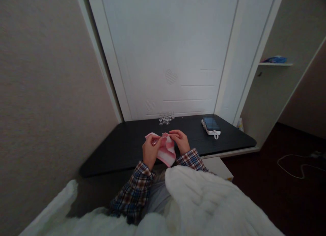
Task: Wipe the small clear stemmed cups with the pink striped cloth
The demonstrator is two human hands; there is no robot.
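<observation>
A pink and white cloth (166, 156) is bunched up between my two hands, above the near edge of the black table. My left hand (150, 151) is closed, pinching the cloth between thumb and fingers. Something clear glints by its fingertips, too small to make out. My right hand (182, 141) grips the cloth's upper right side, thumb and fingers together. Beyond the hands, several small clear stemmed glasses (167, 118) stand grouped at the back of the table, apart from both hands.
The black table (114, 148) backs onto a white panelled door (168, 42). A dark-screened phone (211, 123) lies on a white device at the right. Under the right end is a white box (216, 166). A white blanket (211, 198) covers the foreground. A cable (290, 156) trails over the floor.
</observation>
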